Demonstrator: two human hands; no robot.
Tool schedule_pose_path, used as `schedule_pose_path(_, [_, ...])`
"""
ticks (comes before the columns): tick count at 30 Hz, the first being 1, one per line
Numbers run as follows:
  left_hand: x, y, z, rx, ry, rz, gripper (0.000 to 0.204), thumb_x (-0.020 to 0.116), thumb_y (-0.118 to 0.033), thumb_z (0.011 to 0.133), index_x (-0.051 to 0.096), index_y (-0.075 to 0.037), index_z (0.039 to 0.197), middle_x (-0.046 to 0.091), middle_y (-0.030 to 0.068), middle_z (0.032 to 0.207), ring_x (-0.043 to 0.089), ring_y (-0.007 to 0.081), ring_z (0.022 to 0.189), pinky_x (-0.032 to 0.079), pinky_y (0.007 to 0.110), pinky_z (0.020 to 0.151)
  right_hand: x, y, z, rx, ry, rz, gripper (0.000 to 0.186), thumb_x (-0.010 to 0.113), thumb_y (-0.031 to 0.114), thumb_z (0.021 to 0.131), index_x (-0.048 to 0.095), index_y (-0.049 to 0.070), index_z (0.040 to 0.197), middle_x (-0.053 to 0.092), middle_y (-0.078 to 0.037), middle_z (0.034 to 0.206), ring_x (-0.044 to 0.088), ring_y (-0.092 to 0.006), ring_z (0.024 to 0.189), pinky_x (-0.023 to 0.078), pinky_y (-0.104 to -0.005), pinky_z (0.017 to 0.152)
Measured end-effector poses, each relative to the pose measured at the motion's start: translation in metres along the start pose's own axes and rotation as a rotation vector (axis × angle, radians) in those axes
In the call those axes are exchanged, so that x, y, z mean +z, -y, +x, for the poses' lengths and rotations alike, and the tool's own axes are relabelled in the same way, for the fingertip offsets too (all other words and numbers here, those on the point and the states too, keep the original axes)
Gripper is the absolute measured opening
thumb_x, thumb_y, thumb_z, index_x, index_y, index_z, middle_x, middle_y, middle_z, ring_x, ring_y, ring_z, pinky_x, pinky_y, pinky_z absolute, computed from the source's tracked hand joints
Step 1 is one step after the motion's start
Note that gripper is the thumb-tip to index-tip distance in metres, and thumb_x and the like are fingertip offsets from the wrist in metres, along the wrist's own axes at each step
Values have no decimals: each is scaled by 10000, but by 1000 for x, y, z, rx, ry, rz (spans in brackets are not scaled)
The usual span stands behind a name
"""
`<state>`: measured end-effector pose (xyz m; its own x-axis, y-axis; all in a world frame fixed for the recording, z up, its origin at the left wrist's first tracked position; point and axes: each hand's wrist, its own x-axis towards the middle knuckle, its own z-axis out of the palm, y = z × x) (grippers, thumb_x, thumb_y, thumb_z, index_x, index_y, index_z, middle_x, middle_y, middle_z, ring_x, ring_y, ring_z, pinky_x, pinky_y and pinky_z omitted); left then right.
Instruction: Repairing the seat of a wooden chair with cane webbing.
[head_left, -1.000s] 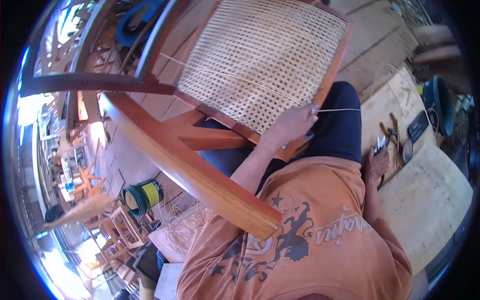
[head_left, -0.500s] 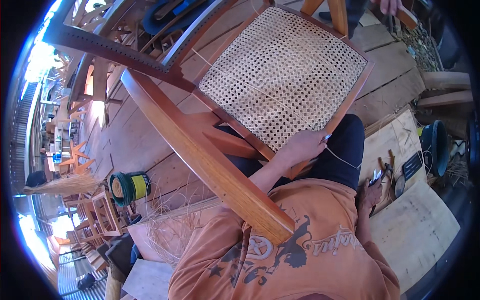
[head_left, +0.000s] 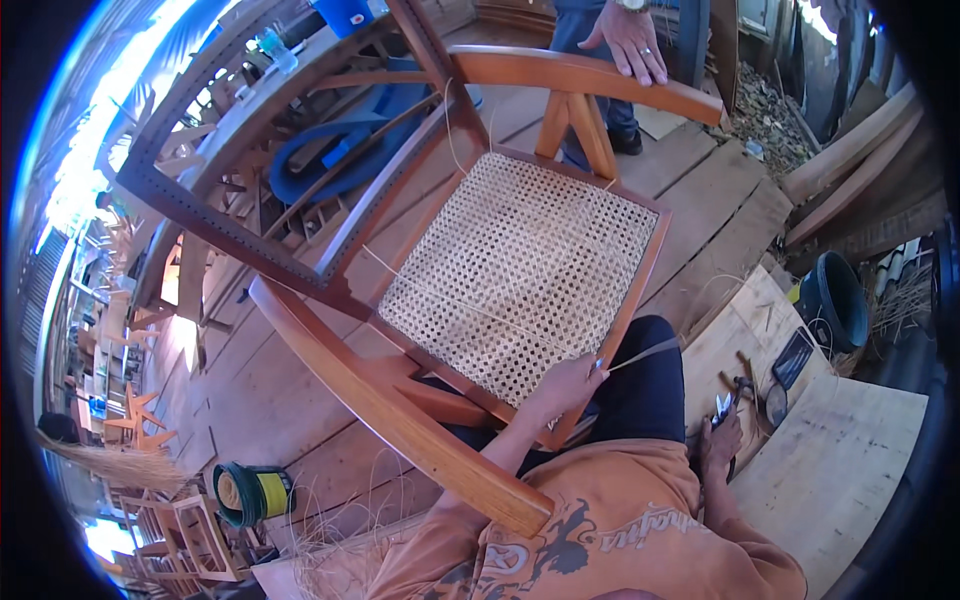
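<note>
Left hand (head_left: 562,388) is pinching a thin pale cane strand (head_left: 643,356), best held taut; right hand (head_left: 720,440) is clasping silver-bladed cutters (head_left: 722,408).

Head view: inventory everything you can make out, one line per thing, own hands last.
Chair: 1, brown, centre
Cane seat: 1, pale tan, in the chair
Cane strand: 1, pale, seat's lower right edge
Hand tool: 1, silver tip, right
Left bucket: 1, green, lower left
Right bucket: 1, green, right
Boards: 2, pale, right
Curved piece: 1, blue, upper left
Timbers: 2, brown, upper right
Co-worker's hand: 1, upper right, on the chair
Other clutter: too blurred to count
Left hand: 1, holding the strand
Right hand: 1, holding the tool
</note>
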<state>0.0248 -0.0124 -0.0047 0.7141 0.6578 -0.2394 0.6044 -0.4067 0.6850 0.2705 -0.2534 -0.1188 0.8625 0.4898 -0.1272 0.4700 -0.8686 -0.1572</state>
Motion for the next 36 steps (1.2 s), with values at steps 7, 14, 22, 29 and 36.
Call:
schedule_pose_path(7, [-1, 1, 4, -70, -60, -54, 406, 464, -397, 887, 543, 1, 887, 601, 225, 800, 581, 401, 777, 449, 457, 692, -2, 8, 0, -1, -46, -35, 652, 623, 342, 776, 333, 114, 1315, 476, -141, 1206, 465, -332, 1084, 389, -472, 866])
schedule_pose_path(14, [6, -1, 7, -41, -5, -99, 360, 473, -374, 879, 538, -20, 873, 606, 225, 812, 581, 402, 792, 443, 471, 710, 3, -1, 6, 56, -20, -43, 683, 648, 341, 739, 346, 143, 1319, 473, -128, 1175, 466, -321, 1064, 398, -459, 837])
schedule_pose_path(22, [2, 4, 4, -68, -88, -128, 311, 454, -321, 852, 556, -45, 952, 606, 207, 897, 584, 382, 868, 454, 438, 787, 10, 3, 12, -111, -126, 84, 548, 603, 340, 760, 492, 41, 1206, 585, -195, 1056, 570, -371, 919, 448, -451, 795])
schedule_pose_path(29, [9, 5, 1, -46, -111, -156, 286, 484, -309, 819, 563, -52, 918, 605, 190, 857, 584, 362, 826, 446, 447, 752, 29, -8, 29, -888, -1108, 374, 590, 508, 431, 783, 475, 30, 1215, 620, -164, 944, 609, -335, 789, 481, -447, 633])
schedule_pose_path(36, [9, 17, 11, -39, -24, -164, 252, 554, -298, 791, 573, -66, 887, 612, 169, 846, 597, 322, 831, 454, 418, 735, 17, -5, 16, -92, -61, 6, 557, 621, 296, 755, 470, 35, 1224, 564, -182, 1114, 557, -356, 983, 447, -435, 820])
